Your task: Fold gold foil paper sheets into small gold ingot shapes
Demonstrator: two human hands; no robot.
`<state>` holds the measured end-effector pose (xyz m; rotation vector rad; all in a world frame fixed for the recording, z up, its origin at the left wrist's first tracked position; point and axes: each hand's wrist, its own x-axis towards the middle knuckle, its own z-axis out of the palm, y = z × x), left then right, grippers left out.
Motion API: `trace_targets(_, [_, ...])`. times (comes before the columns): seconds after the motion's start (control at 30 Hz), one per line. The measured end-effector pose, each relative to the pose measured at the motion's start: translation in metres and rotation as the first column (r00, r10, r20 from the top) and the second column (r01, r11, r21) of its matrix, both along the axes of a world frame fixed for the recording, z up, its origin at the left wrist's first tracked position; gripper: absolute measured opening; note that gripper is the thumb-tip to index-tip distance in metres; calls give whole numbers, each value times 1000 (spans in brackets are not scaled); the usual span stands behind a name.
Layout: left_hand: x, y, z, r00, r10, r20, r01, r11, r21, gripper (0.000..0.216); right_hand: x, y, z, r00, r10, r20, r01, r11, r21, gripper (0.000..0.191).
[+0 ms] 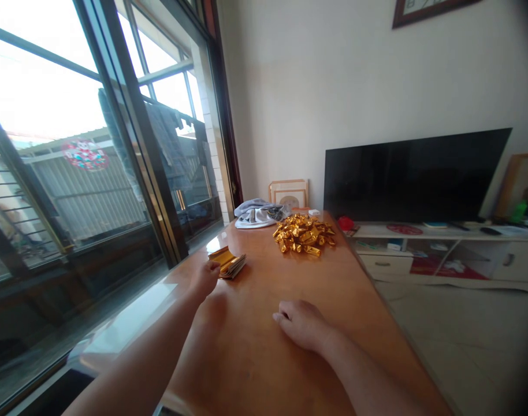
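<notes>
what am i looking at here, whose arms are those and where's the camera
There's no machine here: these are a person's own bare hands, seen in one picture from a camera worn on the head, looking forward and down. The left hand touches a stack of gold sheets; how firmly it grips is hard to tell. The right hand is curled, with nothing visible in it. Farther along the wooden table lie a pile of shiny gold pieces and some grey-and-white cloth.

The location is a home living room, identified by the television [413, 176], the low cabinet [385, 263], framed pictures [289, 197] and glazed doors [134, 133].
</notes>
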<state>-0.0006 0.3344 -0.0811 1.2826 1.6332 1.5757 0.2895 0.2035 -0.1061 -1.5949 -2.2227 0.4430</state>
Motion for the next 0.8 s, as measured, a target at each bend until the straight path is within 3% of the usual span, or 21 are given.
trace_targets(0.37, [-6, 13, -15, 927, -82, -365, 86, 996, -7, 11, 0, -1, 1, 1000, -3, -5, 3, 1000, 10, 28])
trace_targets(0.8, [-15, 25, -22, 700, -131, -702, 118, 991, -68, 18, 0, -4, 4, 999, 5, 43, -5, 1000, 5, 32])
